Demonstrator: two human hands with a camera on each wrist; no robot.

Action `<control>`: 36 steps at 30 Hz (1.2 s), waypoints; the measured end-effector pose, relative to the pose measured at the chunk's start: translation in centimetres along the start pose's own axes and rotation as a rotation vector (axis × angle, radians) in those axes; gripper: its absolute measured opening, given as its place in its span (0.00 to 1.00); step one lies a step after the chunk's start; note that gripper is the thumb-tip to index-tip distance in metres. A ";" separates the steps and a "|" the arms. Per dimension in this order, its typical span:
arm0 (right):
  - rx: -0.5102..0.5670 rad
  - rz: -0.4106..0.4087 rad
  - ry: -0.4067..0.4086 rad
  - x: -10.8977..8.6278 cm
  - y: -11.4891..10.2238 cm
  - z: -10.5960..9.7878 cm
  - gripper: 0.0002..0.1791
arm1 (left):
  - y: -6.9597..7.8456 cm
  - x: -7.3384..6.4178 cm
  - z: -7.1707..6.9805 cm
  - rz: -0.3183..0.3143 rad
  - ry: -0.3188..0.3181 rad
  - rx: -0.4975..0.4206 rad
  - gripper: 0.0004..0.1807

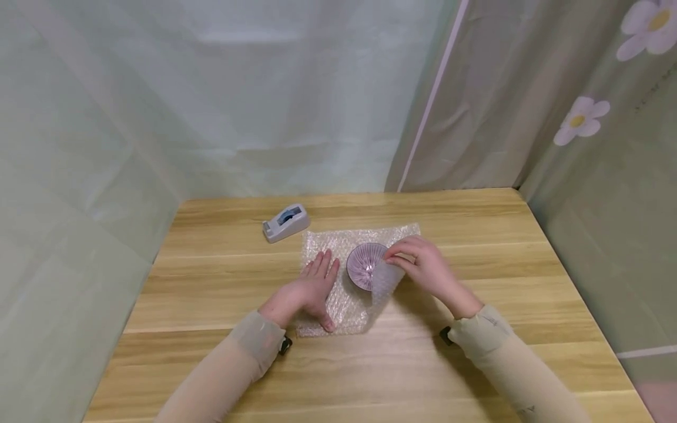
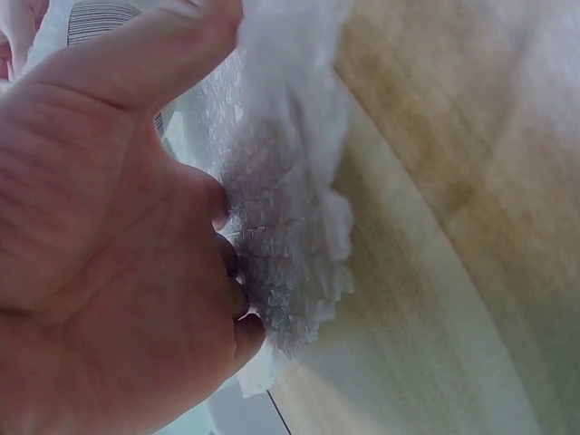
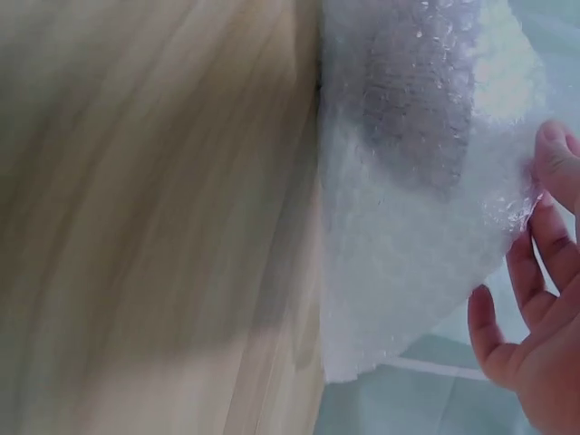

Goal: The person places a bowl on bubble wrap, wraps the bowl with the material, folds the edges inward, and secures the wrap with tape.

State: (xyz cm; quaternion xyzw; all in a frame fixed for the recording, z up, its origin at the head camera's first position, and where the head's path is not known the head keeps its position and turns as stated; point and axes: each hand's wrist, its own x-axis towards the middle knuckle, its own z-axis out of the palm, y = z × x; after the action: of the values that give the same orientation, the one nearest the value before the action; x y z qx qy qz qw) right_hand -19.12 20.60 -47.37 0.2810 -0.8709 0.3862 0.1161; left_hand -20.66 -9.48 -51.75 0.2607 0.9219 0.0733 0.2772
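Observation:
A sheet of bubble wrap [image 1: 346, 314] lies on the wooden table, and a small purple bowl [image 1: 364, 265] with fine radiating lines sits on it. With fingers spread, my left hand [image 1: 316, 289] presses the left part of the sheet, beside the bowl. My right hand [image 1: 423, 267] pinches the near right corner between thumb and fingers, lifted and folded toward the bowl's right side. In the right wrist view the raised bubble wrap [image 3: 408, 263] stands up from the table, the bowl showing blurred through it. The left wrist view has the striped bowl [image 2: 95, 23] partly behind my thumb.
A grey tape dispenser [image 1: 286, 223] with a blue roll stands on the table [image 1: 211, 294] behind and left of the sheet. Pale green curtains [image 1: 296, 106] hang close along the back and sides of the table, the right one printed with flowers.

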 end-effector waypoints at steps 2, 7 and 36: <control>0.000 0.022 -0.003 0.4 0.0 0.3 0.07 | 0.0 0.0 0.1 0.001 -0.004 -0.002 0.92; -0.032 0.018 -0.017 1.2 0.1 1.1 0.07 | -0.1 0.0 0.2 0.014 0.008 -0.009 0.92; -0.464 0.114 -0.137 1.4 -0.7 4.0 0.13 | -0.2 -0.3 0.3 0.041 0.037 -0.009 0.93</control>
State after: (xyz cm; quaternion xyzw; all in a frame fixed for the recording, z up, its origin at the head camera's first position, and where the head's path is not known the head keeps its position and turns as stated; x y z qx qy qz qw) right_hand -19.85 16.70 -49.06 0.2229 -0.9565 0.1618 0.0963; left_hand -20.41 -9.84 -51.91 0.2769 0.9209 0.0879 0.2599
